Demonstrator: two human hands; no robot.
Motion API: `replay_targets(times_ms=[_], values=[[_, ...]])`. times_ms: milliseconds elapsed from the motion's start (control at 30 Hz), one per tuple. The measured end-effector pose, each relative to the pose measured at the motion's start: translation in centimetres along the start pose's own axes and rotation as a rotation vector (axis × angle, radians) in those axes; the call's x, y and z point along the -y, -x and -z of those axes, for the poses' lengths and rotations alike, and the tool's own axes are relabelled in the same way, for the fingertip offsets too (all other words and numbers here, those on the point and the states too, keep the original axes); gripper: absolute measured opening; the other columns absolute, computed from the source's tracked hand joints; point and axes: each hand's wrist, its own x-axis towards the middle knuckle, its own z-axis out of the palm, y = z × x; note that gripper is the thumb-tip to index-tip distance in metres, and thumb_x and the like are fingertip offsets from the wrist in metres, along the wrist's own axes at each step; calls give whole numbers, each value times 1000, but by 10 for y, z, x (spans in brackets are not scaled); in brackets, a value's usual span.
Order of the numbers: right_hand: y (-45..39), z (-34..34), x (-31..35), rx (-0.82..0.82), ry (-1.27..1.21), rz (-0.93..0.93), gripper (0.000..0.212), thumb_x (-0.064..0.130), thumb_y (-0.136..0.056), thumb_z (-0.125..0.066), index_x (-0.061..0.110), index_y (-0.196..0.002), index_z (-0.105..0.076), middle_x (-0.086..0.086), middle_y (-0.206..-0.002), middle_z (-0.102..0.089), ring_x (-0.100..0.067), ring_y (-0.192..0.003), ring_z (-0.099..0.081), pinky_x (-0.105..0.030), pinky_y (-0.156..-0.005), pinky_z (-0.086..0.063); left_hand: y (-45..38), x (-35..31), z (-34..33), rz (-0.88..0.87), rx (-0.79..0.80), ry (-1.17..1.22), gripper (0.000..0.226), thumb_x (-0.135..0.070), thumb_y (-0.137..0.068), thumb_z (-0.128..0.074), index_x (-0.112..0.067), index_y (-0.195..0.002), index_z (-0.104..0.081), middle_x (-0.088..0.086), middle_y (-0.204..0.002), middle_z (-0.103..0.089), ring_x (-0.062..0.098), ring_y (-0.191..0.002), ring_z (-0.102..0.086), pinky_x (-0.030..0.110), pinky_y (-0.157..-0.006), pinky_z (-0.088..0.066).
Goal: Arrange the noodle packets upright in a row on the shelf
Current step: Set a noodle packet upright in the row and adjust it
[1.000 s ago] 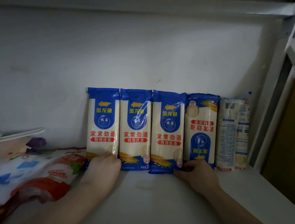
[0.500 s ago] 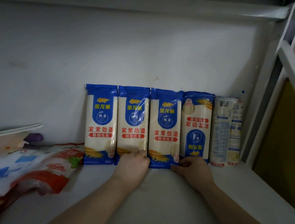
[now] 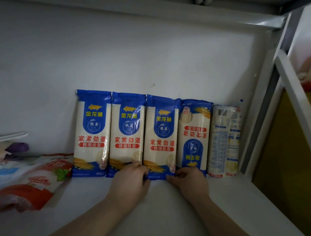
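Head view: five tall plastic noodle packets are seen standing upright, side by side, against the white back wall of a white shelf [image 3: 164, 216]. The third blue-and-white packet [image 3: 161, 136] is held at its bottom edge between the left hand [image 3: 130, 181] and the right hand [image 3: 187, 180]; both grips are narrow, with fingers curled at the packet's lower corners. The fourth packet [image 3: 194, 135] is set upside down, and a pale fifth packet [image 3: 224, 140] shows its back. A red-and-white bag [image 3: 39, 182] lies flat to the left. If the base is nudged forward, the leaning packets could be toppled.
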Motion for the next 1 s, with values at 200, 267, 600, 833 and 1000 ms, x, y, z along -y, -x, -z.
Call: replay_targets(times_ms=[200, 267, 600, 833, 1000], values=[[1, 1, 1, 39, 19, 33, 27, 43, -76, -73, 25, -97, -72, 12, -84, -67, -2, -77, -60, -17, -62, -47, -4, -5, -3, 135, 18, 48, 10, -32, -87, -58, -30, -94, -65, -13, -91, -61, 2, -82, -55, 15, -72, -45], [3, 6, 1, 68, -31, 30, 27, 36, -77, -74, 22, -100, -72, 9, -92, -70, -4, -83, -62, -17, -69, -48, -6, -17, -1, 135, 19, 109, 11, -32, -86, -60, -31, -95, -66, -15, -89, -61, 1, -82, -57, 14, -72, -47], [-38, 93, 9, -104, -240, 4, 28, 21, -85, -67, 13, -109, -56, 0, -104, -65, -10, -83, -59, -16, -53, -42, -82, -114, -5, 186, 15, 507, 22, -27, -92, -57, -15, -110, -57, -3, -100, -63, 12, -89, -61, 20, -68, -50], [-58, 91, 27, 0, -438, -84, 31, 7, -84, -63, 1, -113, -55, -8, -103, -64, -6, -68, -54, -15, -46, -40, -100, -119, -30, 346, 27, 489, 40, -26, -91, -55, -8, -125, -43, 7, -121, -58, 24, -107, -60, 43, -87, -54], [-47, 95, 18, -22, -467, 8, 25, 11, -84, -68, 12, -105, -56, -1, -98, -65, -7, -76, -58, -15, -56, -46, -80, -113, -35, 211, -83, 514, 51, -25, -94, -53, -18, -140, -34, 0, -132, -51, 15, -118, -53, 36, -97, -50]])
